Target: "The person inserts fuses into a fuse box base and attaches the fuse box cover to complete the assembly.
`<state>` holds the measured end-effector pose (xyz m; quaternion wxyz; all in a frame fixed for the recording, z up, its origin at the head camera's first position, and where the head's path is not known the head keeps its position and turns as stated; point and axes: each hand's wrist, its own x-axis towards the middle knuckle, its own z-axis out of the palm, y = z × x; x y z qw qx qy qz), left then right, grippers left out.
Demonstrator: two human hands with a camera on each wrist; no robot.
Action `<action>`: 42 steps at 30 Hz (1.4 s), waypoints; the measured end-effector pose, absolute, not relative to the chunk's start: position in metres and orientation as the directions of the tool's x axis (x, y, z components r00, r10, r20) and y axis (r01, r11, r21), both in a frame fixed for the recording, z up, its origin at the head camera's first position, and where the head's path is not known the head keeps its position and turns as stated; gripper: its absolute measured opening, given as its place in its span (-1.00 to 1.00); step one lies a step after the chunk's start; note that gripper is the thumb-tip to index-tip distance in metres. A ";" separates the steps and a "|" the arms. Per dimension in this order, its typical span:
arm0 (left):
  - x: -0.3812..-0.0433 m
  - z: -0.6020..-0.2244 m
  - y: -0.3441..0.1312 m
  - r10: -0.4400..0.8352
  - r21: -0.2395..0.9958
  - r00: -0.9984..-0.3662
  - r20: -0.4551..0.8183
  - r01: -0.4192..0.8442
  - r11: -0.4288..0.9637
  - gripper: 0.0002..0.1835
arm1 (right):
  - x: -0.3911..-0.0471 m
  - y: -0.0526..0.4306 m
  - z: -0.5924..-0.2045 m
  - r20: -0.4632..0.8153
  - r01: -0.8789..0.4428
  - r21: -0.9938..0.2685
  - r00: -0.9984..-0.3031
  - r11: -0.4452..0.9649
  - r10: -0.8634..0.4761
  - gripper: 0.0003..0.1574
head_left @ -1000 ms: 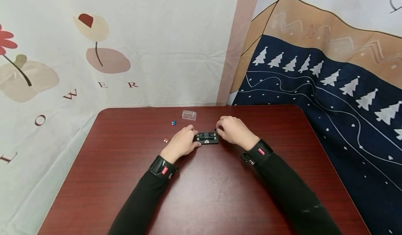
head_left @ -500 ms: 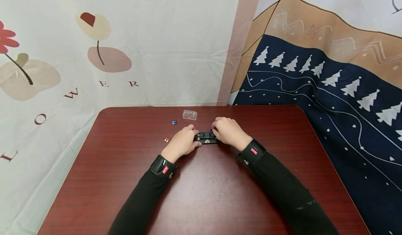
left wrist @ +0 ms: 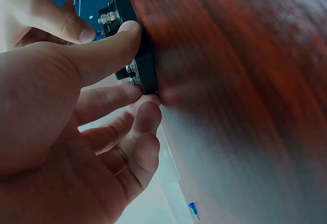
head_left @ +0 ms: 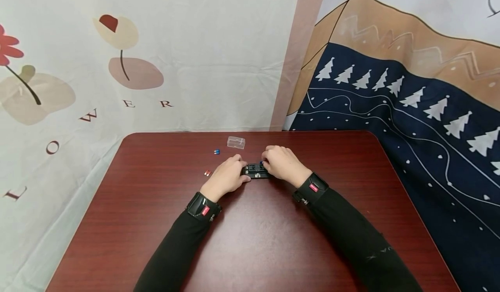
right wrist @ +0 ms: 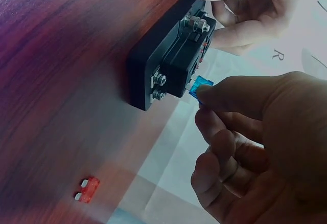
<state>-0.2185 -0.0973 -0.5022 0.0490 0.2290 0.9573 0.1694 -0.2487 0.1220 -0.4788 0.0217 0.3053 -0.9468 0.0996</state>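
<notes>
A black fuse block (head_left: pixel 256 171) with metal screw terminals sits on the table. My left hand (head_left: pixel 226 175) grips its left end, the thumb (left wrist: pixel 110 50) on the near side and fingers at the far side. With thumb and index finger, my right hand (head_left: pixel 286 164) pinches a blue blade fuse (right wrist: pixel 202 84) over the block's right part. In the right wrist view the fuse's metal prongs point at the block's top face, their tips right at it. Small red spots show farther along that face.
On the table (head_left: pixel 250 240) lie another blue fuse (head_left: pixel 216 152) and a red fuse (head_left: pixel 207 173), left of the block. A clear plastic box (head_left: pixel 236 142) stands behind it. The right wrist view shows a red fuse (right wrist: pixel 88 189) beyond the block's right end.
My right hand has moved left with the blue fuse, from beside the block's right end to over it. The left hand keeps its grip on the block.
</notes>
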 end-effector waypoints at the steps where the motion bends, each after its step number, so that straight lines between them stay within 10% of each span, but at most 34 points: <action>1: -0.219 -0.502 -0.097 0.455 0.345 -0.890 -0.019 0.421 0.839 -0.49 | -0.249 0.122 -0.479 0.103 -0.584 -0.176 -0.812 0.793 -0.575 -0.85; 42: -0.219 -0.501 -0.098 0.465 0.310 -0.885 -0.015 0.438 0.844 -0.47 | -0.252 0.117 -0.477 0.055 -0.594 -0.184 -0.802 0.783 -0.595 -0.85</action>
